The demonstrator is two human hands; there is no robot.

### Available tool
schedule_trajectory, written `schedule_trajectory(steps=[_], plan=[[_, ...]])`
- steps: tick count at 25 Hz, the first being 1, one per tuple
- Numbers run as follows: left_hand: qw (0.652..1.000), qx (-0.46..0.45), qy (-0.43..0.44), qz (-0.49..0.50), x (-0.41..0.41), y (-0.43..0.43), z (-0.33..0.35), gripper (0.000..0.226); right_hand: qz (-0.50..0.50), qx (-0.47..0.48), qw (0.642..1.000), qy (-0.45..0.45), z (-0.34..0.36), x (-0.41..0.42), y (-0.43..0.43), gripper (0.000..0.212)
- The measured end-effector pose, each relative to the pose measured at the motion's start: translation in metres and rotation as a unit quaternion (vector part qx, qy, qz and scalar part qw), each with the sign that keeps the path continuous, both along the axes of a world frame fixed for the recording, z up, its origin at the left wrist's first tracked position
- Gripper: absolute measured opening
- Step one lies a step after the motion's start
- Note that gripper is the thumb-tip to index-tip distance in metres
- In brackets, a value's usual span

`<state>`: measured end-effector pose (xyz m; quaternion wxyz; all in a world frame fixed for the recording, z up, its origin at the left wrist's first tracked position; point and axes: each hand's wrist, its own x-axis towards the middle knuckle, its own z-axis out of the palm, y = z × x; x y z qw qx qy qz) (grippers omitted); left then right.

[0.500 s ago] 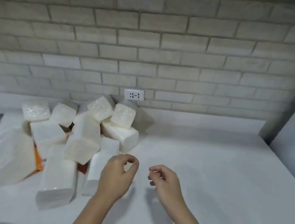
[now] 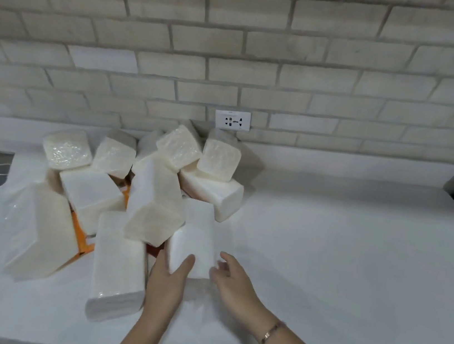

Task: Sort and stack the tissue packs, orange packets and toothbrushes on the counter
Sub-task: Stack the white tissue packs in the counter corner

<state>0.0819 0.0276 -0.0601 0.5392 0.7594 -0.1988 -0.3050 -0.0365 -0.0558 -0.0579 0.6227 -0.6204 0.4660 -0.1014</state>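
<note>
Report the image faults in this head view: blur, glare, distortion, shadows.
Head view: wide-angle bend curves the brick wall courses; motion blur smears the right hand at its fingers; the left hand, gripping the near tissue pack, is sharper; glare speckles the wrap of the rear-left tissue pack; white counter nearly washed out; soft shadow right of the pile.
</note>
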Motion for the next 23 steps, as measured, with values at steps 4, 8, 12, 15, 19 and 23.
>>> schedule_trajectory(steps=[4,8,12,15,19,23], plan=[[0.999,-0.011,0.043,-0.023,0.008,0.001,-0.012,0.063,-0.002,0.021,1.000,-0.022,-0.002,0.008,-0.011,0.032],[0.988,-0.039,0.146,-0.043,-0.003,-0.004,-0.010,0.078,-0.059,0.057,0.996,-0.042,0.016,-0.018,-0.014,0.020],[0.968,-0.014,0.217,-0.125,-0.024,-0.016,0.005,0.075,-0.148,0.084,0.984,-0.045,0.034,-0.067,-0.008,0.027],[0.948,0.004,0.243,-0.206,-0.045,-0.042,0.008,0.086,-0.220,0.050,0.974,-0.034,0.034,-0.095,-0.016,0.031],[0.924,0.061,0.245,-0.289,-0.089,-0.075,0.003,0.094,-0.325,-0.013,0.944,-0.049,0.024,-0.120,-0.048,0.026],[0.844,0.106,0.213,-0.482,-0.128,-0.090,0.004,0.078,-0.439,-0.112,0.891,0.010,-0.005,-0.162,-0.071,0.044]])
